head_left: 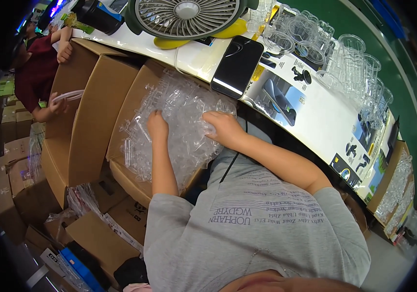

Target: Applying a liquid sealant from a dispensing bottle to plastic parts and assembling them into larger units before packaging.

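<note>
A cardboard box [121,127] full of clear plastic parts [179,141] stands open in front of me. My left hand [158,127] is over the left half of the heap, fingers curled down among the parts; what they hold, if anything, blends into the pile. At the box's right side, my right hand [224,128] is closed round a clear plastic piece [209,129], whose shape is mostly hidden by the fingers.
Beyond the box, the worktable's printed covering [310,114] carries a black phone [237,65], a fan [186,12] and several clear round plastic pieces [359,73]. A co-worker [35,73] at the left holds a pale ring-like item [69,95]. More cartons [104,236] crowd the lower left.
</note>
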Action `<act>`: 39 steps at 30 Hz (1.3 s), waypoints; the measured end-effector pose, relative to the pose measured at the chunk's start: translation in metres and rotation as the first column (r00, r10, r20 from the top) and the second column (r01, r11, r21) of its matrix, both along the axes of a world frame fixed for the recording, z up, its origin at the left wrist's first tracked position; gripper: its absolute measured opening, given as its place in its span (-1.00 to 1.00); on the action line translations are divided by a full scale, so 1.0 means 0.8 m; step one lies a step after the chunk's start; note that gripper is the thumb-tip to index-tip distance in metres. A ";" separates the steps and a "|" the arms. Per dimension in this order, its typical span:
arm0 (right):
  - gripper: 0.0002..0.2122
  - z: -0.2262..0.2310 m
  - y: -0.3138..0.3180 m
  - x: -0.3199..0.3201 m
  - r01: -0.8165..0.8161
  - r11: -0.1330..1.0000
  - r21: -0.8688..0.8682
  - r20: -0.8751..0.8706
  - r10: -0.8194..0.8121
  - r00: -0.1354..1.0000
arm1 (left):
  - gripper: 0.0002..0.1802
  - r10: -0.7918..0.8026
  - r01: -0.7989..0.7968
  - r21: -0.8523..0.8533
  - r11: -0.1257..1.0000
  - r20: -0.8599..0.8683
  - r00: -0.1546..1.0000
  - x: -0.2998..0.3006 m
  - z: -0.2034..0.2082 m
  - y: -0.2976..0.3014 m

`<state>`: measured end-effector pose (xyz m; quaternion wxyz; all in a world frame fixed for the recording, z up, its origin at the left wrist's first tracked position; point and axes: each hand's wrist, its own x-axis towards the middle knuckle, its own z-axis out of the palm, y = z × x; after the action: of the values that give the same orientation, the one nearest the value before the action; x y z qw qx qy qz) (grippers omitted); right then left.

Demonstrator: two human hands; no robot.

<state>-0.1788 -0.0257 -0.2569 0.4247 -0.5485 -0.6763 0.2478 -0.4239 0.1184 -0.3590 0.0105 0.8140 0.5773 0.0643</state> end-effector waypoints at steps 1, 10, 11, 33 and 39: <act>-0.65 -0.001 0.001 -0.003 -0.045 0.990 -0.137 0.037 0.051 0.998 | -0.65 0.007 -0.007 0.002 1.000 -0.001 1.000 0.001 -0.007 0.007; -0.62 -0.005 -0.005 -0.005 -0.005 0.958 -0.287 -0.070 -0.015 0.997 | -0.81 0.072 -0.056 -0.152 0.987 0.102 0.992 0.007 -0.049 0.027; -0.62 -0.006 -0.004 -0.006 -0.004 0.958 -0.287 -0.071 -0.017 0.997 | -0.85 0.080 -0.059 -0.176 0.983 0.116 0.990 0.001 -0.042 0.028; -0.32 0.015 0.033 -0.021 -0.085 0.995 -0.060 0.006 0.086 0.996 | -0.91 0.200 0.223 -0.254 0.941 0.951 0.237 -0.002 0.143 -0.043; -0.37 0.009 0.025 -0.019 -0.078 0.996 -0.042 0.092 0.082 0.992 | -0.89 0.090 0.533 -0.446 0.719 0.821 0.564 0.028 0.187 -0.061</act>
<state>-0.1939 -0.0057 -0.2497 0.3719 -0.5398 -0.7120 0.2516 -0.4012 0.0696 -0.2097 0.5591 0.7076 0.3761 0.2128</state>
